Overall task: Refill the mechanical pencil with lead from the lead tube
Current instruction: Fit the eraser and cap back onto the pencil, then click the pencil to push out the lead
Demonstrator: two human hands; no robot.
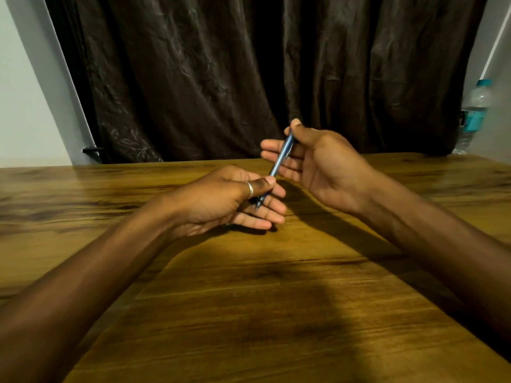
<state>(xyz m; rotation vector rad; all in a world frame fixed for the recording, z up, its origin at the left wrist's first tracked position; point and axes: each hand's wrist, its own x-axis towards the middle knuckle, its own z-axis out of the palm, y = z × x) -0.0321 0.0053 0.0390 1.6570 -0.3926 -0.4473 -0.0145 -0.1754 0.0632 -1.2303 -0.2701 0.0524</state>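
Note:
A slim blue mechanical pencil (280, 158) slants between both hands above the wooden table, its dark tip pointing down toward me. My left hand (229, 200), wearing a silver thumb ring, pinches the pencil's lower end between thumb and fingers. My right hand (318, 158) grips the upper end, thumb pressed over the top and the other fingers spread behind the barrel. No lead tube shows in this view.
The brown wooden table (249, 286) fills the lower part of the view. A dark curtain (235, 78) hangs behind its far edge. A clear water bottle (474, 111) with a teal label stands at the far right corner.

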